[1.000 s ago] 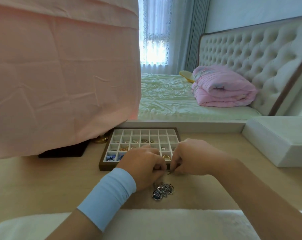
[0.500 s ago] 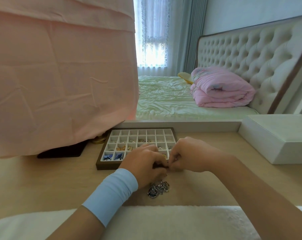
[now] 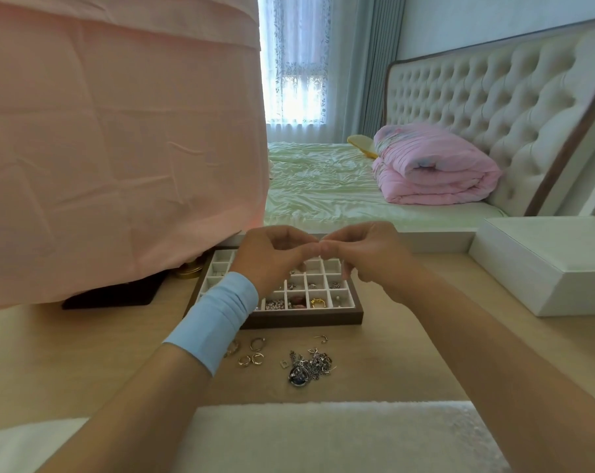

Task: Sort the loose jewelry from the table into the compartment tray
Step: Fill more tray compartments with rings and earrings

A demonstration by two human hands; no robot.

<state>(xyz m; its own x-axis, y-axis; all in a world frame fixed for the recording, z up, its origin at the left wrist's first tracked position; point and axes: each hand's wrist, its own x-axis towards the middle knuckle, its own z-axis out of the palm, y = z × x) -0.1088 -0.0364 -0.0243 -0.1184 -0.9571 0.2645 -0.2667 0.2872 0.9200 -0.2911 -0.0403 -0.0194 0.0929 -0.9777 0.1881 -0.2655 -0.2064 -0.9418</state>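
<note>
One big pink cloth [image 3: 118, 148] hangs on the left. One bed [image 3: 323, 186] is behind. On the wooden surface [image 3: 84, 353] sit one white box [image 3: 545, 268] on the right and one brown tray [image 3: 306, 319] with many little squares, some with jewelry inside. Two hands are up over the tray: the left hand [image 3: 272, 257] and the right hand [image 3: 364, 254] touch at the fingertips. Each grip is pinched tight, but I cannot tell what it holds. Lying loose on the surface just in front of the tray are one pile of silver chains [image 3: 309, 365], four rings [image 3: 244, 360] and one small hook [image 3: 320, 337].

Left hand [image 3: 272, 257] partly hides tray [image 3: 303, 320].
</note>
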